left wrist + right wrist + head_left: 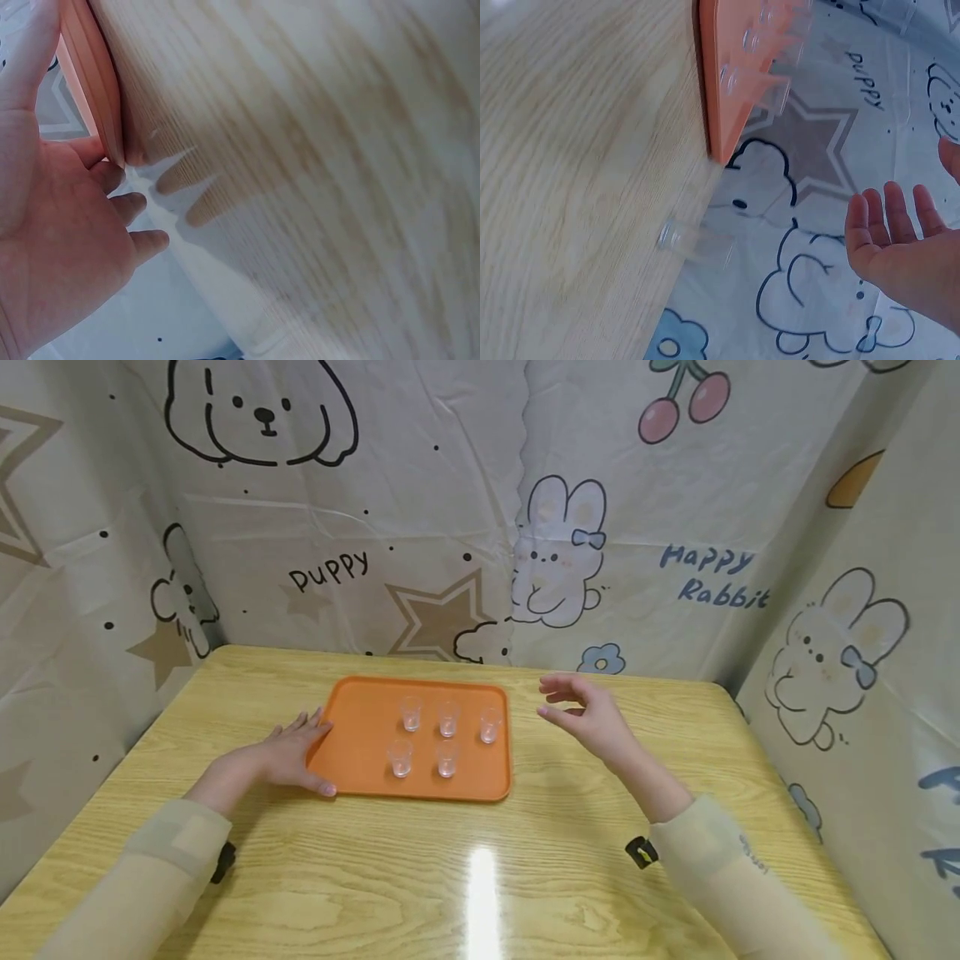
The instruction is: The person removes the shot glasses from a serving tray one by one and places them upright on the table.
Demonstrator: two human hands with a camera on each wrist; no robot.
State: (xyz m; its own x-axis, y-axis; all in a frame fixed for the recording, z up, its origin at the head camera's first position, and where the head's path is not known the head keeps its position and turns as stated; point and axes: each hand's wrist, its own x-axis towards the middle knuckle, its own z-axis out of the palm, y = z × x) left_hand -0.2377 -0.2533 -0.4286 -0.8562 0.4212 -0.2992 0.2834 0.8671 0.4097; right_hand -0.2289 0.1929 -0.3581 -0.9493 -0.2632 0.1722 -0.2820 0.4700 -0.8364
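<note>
An orange tray (pixel 360 735) lies on the wooden table, with several small clear cups (pixel 447 720) standing upright on its middle and right part. My left hand (pixel 288 756) rests at the tray's left end, fingers spread along that side and thumb by the near left corner. In the left wrist view its fingertips are right at the tray's rim (pixel 101 82). My right hand (pixel 592 714) hovers right of the tray, fingers loosely bent with nothing between them. Another clear cup (pixel 697 241) stands on the table beyond the tray's right end in the right wrist view.
The wooden table (pixel 405 868) reaches to a printed cloth (pixel 450 527) hung at the back and both sides. A bright light reflection lies on the table's near part. Dark wrist devices (pixel 642 852) show at both sleeves.
</note>
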